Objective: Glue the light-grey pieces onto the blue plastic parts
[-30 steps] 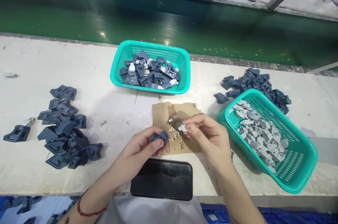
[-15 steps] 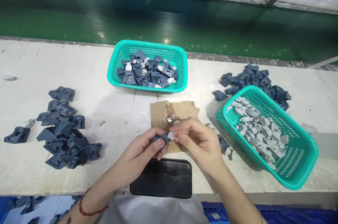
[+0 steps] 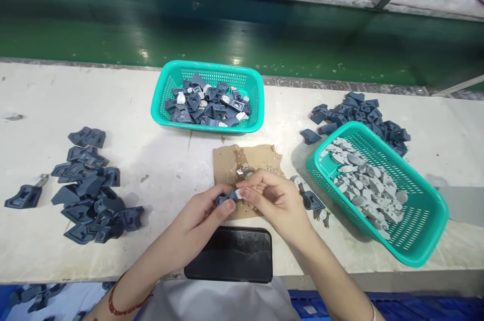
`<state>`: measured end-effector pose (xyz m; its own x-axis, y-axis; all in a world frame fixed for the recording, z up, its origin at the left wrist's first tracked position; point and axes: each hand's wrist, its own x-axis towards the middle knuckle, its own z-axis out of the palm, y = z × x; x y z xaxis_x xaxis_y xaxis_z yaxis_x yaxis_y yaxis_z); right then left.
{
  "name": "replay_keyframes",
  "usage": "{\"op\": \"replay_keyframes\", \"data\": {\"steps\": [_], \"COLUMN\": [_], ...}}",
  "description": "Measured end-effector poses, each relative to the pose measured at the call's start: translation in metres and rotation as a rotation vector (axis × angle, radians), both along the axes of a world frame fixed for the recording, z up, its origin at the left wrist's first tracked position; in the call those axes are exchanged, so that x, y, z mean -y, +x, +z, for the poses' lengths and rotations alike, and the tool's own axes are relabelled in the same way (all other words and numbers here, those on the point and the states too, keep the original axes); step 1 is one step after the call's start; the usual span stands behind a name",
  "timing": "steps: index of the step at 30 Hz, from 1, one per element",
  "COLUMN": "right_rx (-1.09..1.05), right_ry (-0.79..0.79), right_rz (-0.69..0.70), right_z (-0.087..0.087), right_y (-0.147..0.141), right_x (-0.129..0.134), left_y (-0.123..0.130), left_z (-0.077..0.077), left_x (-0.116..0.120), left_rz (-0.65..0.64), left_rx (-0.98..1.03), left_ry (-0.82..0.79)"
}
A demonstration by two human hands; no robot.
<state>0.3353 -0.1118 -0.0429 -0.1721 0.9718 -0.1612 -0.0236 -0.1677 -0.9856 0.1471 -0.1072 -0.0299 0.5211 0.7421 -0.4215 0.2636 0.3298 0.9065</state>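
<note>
Pinched in my left hand (image 3: pixel 207 212) is a dark grey-blue plastic part (image 3: pixel 226 198). My right hand (image 3: pixel 274 202) grips a small light-grey piece (image 3: pixel 239 193) by fingertips and thumb, its end against the dark part. Both hands are over a brown cardboard sheet (image 3: pixel 223 162), which has a wet-looking stain and a small shiny round thing (image 3: pixel 247 174) partly behind my right fingers. Just below the hands lies a black smartphone (image 3: pixel 230 254). Right of my right hand rest a dark part (image 3: pixel 313 201) and a few light pieces.
A green basket (image 3: pixel 207 128) at the back holds dark parts with light pieces. Another green basket (image 3: pixel 419 255) at right holds light-grey pieces. Dark parts are heaped at left (image 3: pixel 91 185) and behind the right basket (image 3: pixel 355 109). A green conveyor belt (image 3: pixel 234 34) runs behind.
The light-grey piece has come closer into the dark part, with my right fingertips nearer to it. The whole view has shifted slightly; the baskets and heaps look the same.
</note>
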Motion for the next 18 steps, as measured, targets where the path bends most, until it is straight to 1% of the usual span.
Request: {"op": "replay_keyframes", "data": {"steps": [2, 3, 5, 6, 9, 11, 12, 15, 18], "right_rx": [-0.024, 0.0, 0.12, 0.211, 0.506, 0.63, 0.665, 0.722, 0.754], "right_ry": [-0.011, -0.005, 0.043, 0.094, 0.343, 0.494, 0.545, 0.63, 0.675], "right_rz": [0.012, 0.025, 0.073, 0.107, 0.228, 0.284, 0.296, 0.293, 0.272], "right_z": [0.002, 0.004, 0.008, 0.011, 0.017, 0.017, 0.016, 0.011, 0.009], "right_y": [0.001, 0.001, 0.003, 0.004, 0.006, 0.006, 0.005, 0.002, 0.001], "right_x": [0.0, 0.0, 0.0, 0.0, -0.002, -0.002, -0.002, 0.001, 0.004], "left_y": [-0.001, -0.001, -0.003, -0.003, -0.005, -0.006, -0.006, -0.006, -0.002], "left_z": [0.008, 0.011, 0.017, 0.019, 0.021, 0.02, 0.019, 0.017, 0.017], "left_x": [-0.001, -0.001, -0.002, -0.002, 0.001, 0.003, 0.004, 0.006, 0.007], "left_rz": [-0.078, -0.114, -0.173, -0.194, -0.223, -0.219, -0.215, -0.2, -0.175], "left_rx": [-0.138, -0.203, -0.296, -0.317, -0.319, -0.313, -0.308, -0.253, -0.187], "left_ry": [0.108, 0.181, 0.299, 0.326, 0.31, 0.29, 0.281, 0.239, 0.195]}}
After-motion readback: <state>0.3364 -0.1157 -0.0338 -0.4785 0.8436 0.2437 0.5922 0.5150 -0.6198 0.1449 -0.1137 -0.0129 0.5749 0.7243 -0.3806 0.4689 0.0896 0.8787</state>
